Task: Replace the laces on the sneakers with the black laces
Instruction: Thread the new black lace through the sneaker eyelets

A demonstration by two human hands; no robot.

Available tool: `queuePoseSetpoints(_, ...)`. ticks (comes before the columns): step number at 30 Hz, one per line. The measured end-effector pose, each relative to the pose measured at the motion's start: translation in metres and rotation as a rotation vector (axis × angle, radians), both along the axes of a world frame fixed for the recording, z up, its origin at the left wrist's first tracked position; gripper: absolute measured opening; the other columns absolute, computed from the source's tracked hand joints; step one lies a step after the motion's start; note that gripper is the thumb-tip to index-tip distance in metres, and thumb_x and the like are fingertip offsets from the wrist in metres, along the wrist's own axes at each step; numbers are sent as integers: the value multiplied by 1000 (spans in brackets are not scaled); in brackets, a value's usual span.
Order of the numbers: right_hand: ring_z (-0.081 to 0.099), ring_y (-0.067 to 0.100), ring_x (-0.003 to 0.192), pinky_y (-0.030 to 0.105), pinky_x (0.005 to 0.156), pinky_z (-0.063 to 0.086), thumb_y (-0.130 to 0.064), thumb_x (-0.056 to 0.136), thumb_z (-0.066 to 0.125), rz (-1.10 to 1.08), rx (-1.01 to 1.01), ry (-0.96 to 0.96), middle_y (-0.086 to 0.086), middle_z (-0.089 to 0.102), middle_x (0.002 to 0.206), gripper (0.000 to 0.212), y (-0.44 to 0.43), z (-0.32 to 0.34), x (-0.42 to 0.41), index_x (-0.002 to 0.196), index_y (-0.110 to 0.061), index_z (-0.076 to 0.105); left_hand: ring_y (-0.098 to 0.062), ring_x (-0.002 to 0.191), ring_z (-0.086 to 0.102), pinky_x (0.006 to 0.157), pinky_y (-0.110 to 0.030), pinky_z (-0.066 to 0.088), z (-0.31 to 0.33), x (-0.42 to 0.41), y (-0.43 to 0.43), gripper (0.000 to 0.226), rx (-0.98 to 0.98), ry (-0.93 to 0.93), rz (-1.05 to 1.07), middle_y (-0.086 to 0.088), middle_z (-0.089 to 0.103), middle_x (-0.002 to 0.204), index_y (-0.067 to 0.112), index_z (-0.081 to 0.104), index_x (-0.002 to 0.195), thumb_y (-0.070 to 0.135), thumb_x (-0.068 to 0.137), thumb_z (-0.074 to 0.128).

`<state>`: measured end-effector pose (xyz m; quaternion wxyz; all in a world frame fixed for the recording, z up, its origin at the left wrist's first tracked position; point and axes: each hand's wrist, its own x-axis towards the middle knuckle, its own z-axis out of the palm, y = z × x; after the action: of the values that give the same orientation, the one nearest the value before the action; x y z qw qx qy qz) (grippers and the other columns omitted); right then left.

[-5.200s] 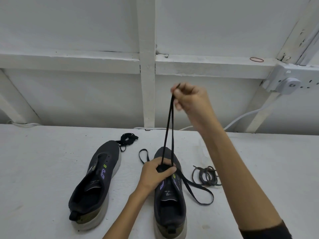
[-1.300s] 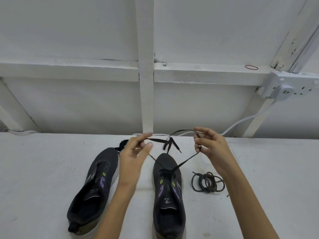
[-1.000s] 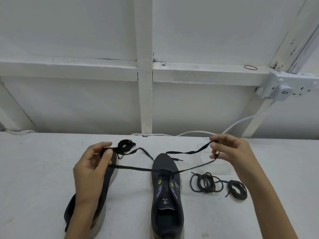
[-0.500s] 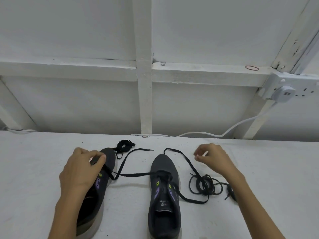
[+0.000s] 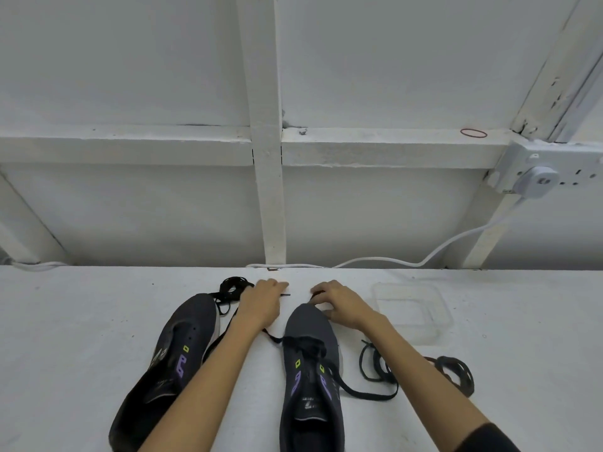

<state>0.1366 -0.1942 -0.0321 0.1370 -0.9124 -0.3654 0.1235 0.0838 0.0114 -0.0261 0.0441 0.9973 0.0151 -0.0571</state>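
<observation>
Two dark grey sneakers lie toes away from me: the left sneaker [image 5: 169, 363] has bare eyelets, the right sneaker [image 5: 310, 370] has a black lace [image 5: 368, 393] through its lowest eyelets. My left hand [image 5: 262, 305] pinches one end of that lace just left of the right sneaker's toe, with the tip sticking out of its fingers. My right hand [image 5: 339, 305] rests on the toe, fingers curled on the other end. A second black lace [image 5: 232, 288] lies bundled behind the left sneaker.
Two coils of old dark laces [image 5: 378, 363] [image 5: 456, 375] lie right of the right sneaker, partly under my right forearm. A clear plastic tub [image 5: 412, 309] stands beyond them. A white cable [image 5: 391, 261] runs along the table's back edge to a wall socket [image 5: 535, 181].
Both hands have come together beyond the right sneaker's toe, from wide apart. The lace ends, slack half a second ago, are now back in my fingers.
</observation>
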Motion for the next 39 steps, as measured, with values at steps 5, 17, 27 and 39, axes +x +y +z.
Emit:
queuePoseSetpoints(5, 50, 19, 107, 34, 90, 34, -23, 86, 67, -108, -5, -151, -4, 62, 111, 8, -9, 3, 0, 90, -17, 69, -22, 97, 59, 81, -35, 33, -29, -5, 1, 26, 30, -302, 38, 2, 63, 102, 23, 64, 103, 3, 89, 55)
queuePoseSetpoints(17, 52, 15, 62, 24, 62, 39, -20, 85, 74, -330, 800, 288, 18, 67, 72, 13, -46, 84, -96, 75, -27, 76, -7, 80, 62, 73, -11, 46, 42, -99, -25, 18, -1050, -564, 160, 3, 61, 95, 18, 65, 93, 8, 98, 52)
queuePoseSetpoints(27, 61, 13, 53, 29, 59, 47, -22, 80, 75, -439, 581, 374, -12, 72, 67, 11, -50, 42, -151, 73, -29, 77, -2, 82, 63, 75, -27, 52, 35, -148, -53, 3, -873, -91, 80, 18, 68, 84, 37, 67, 83, 37, 84, 64)
queuePoseSetpoints(39, 47, 7, 44, 20, 50, 32, -26, 78, 69, -455, 399, 172, -25, 51, 42, 17, -40, 43, -144, 66, -36, 62, -1, 97, 61, 78, -22, 46, 45, -139, -74, 18, -564, -55, 177, 20, 67, 100, 40, 70, 100, 46, 84, 61)
